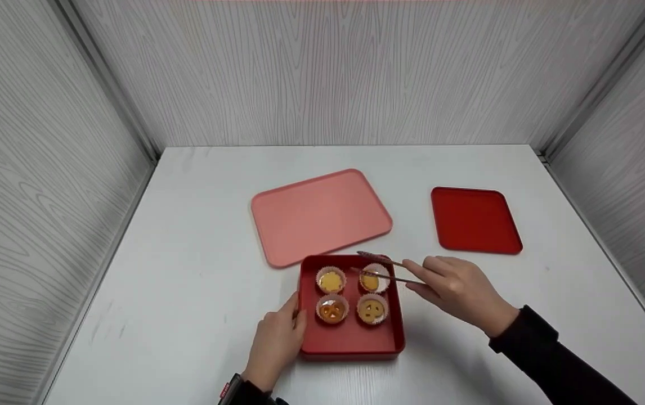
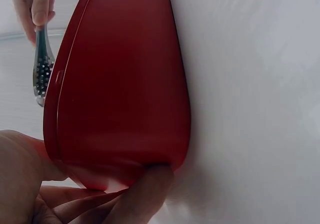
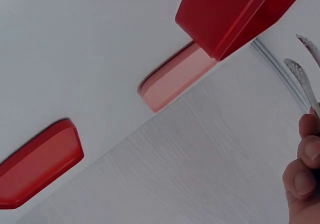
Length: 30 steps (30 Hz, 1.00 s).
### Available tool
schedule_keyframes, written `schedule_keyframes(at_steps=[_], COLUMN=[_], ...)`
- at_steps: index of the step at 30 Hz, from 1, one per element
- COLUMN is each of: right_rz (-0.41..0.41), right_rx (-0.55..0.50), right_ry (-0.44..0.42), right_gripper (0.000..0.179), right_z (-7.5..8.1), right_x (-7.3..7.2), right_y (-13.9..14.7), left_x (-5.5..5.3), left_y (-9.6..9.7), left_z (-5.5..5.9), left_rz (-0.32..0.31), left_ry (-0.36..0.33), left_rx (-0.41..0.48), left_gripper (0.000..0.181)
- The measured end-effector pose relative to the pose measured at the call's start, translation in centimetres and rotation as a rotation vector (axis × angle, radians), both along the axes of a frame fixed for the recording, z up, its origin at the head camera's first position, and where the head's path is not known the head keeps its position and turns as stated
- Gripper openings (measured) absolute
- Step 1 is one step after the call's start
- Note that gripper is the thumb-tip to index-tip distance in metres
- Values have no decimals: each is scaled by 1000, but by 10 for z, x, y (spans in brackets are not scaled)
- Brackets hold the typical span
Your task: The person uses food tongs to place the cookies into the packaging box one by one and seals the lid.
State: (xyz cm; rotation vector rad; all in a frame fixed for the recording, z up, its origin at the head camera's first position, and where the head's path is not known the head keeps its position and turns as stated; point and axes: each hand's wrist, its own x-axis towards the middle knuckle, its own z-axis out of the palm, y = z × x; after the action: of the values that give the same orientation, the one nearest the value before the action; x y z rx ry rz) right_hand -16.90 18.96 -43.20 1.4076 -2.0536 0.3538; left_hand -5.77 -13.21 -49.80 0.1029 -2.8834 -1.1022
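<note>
My left hand [image 1: 276, 340] grips the left wall of a deep red box [image 1: 350, 342], thumb at the rim and fingers against the outside. Metal tongs [image 3: 299, 74] with perforated tips are held in my right hand [image 1: 457, 286]. Their arms are spread apart over the far right part of the box. Beneath them sits a white paper cup [image 1: 384, 283] with a yellow biscuit [image 1: 368, 282] on its left side. Other paper cups hold a yellow biscuit [image 1: 331, 282], a brown pretzel-like biscuit [image 1: 331, 311] and a round biscuit with holes [image 1: 371, 310].
Behind the box a pink tray [image 1: 322, 216] lies at an angle, its near edge close to the box. A smaller red tray [image 1: 475, 219] lies farther right. Wood-grain panels [image 1: 322, 73] border the white table [image 1: 198, 315] at the back and sides.
</note>
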Motion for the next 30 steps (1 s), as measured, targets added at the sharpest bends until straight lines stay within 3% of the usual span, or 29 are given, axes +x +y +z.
schedule_keyframes(at_steps=[2,6,12,20,30], right_rz=[-72,-253,-444,-565,-613], right_rx=[-27,-49,-42,6,107], right_ry=[-17,-52,-173,-322,-405], right_gripper=[31,52,51,46,19], right_z=[-2,-8,-24,-41,-53], right_x=[0,0,1,5,13], right_y=[4,9,13,11,5], left_x=[0,0,0,-1,-1], left_y=[0,0,1,1,1], left_z=[0,1,1,1,1], left_rz=[4,10,15,6,-2], left_ry=[-6,-18,-32,-32,-29], left_rx=[2,0,-5,-13,7], left_gripper=[39,40,41,40,37])
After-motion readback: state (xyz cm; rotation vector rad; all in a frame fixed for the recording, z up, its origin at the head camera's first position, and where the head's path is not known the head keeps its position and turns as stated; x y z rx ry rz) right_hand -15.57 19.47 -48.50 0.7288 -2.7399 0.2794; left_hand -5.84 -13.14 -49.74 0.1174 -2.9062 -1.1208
